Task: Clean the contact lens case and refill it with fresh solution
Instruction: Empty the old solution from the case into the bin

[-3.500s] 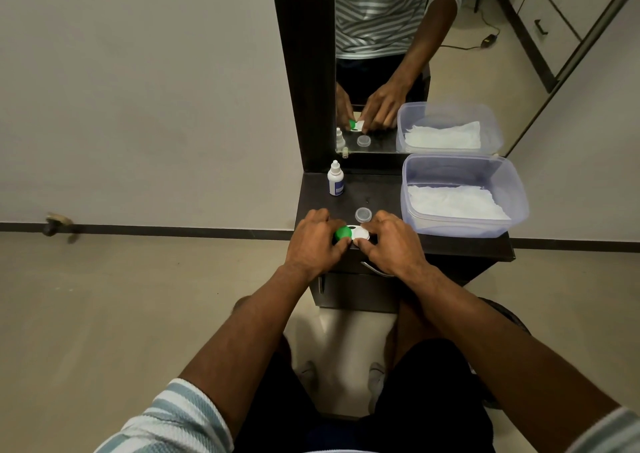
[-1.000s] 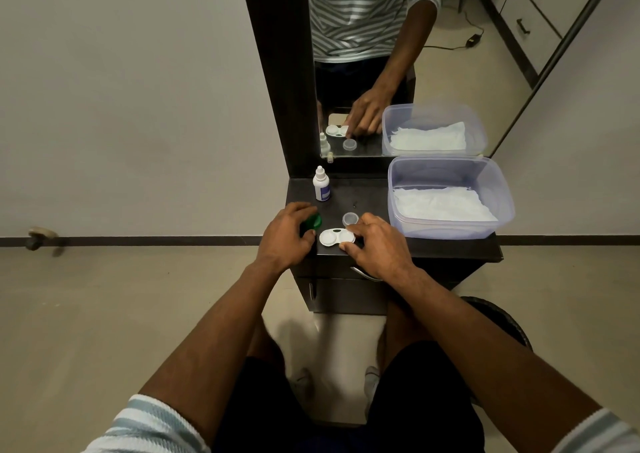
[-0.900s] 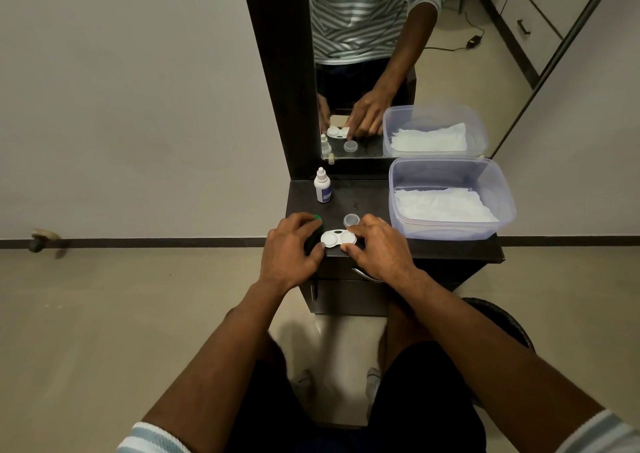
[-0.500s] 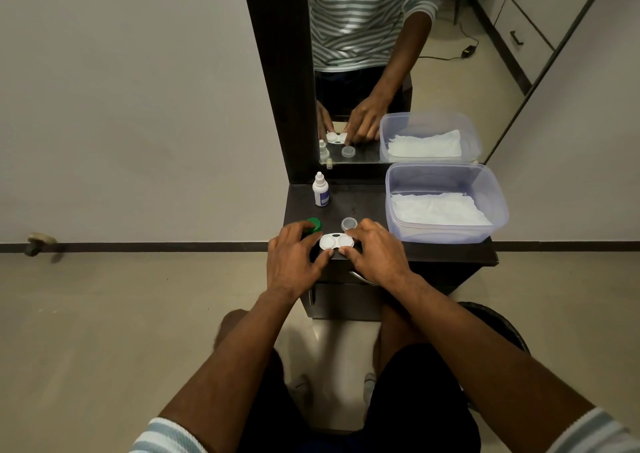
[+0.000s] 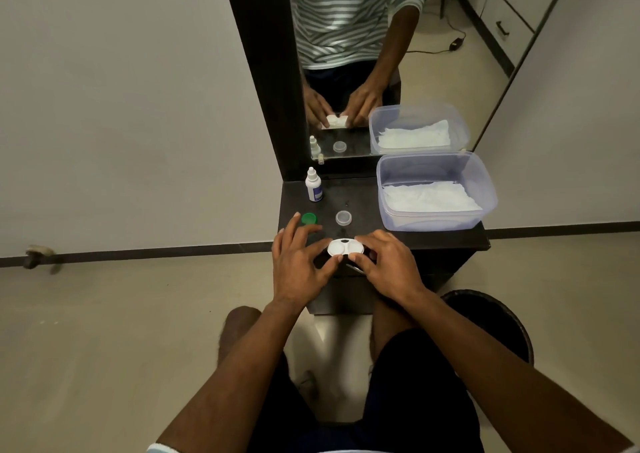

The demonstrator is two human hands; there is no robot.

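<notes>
Setting: dark narrow desk (image 5: 433, 241) against a pale wall, with an upright mirror (image 5: 363, 54) behind it, beyond both hands.
Contact lens case: white, two wells joined, both caps off; the contact lens case (image 5: 344, 247) lies at the near edge of the desk, directly between the two hands.
Left hand: the left hand (image 5: 298, 265) has its fingers spread and fairly straight, its thumb tip touching the near left rim of the case; it grips nothing.
Right hand: the right hand (image 5: 388, 262) has curled fingers at the right end of the case, apparently pinching it steady; the exact contact is hidden.
Green cap: the green cap (image 5: 309, 218) lies on the desk just beyond the left fingertips.
Clear cap: the clear cap (image 5: 343, 217) lies beyond the case, ahead of the gap between the hands.
Solution bottle: small, white, upright, capped; the solution bottle (image 5: 313, 186) stands further out, ahead of the left hand.
Tub of tissue: the clear plastic tub (image 5: 485, 189) holding white tissue (image 5: 429, 196) stands ahead and to the outside of the right hand.
Risk, case: it sits close to the desk's near edge, so a sideways push by either hand would likely tip it to the floor.
Risk, caps: a left-hand reach for the bottle passes over the loose green cap and might knock it away.
</notes>
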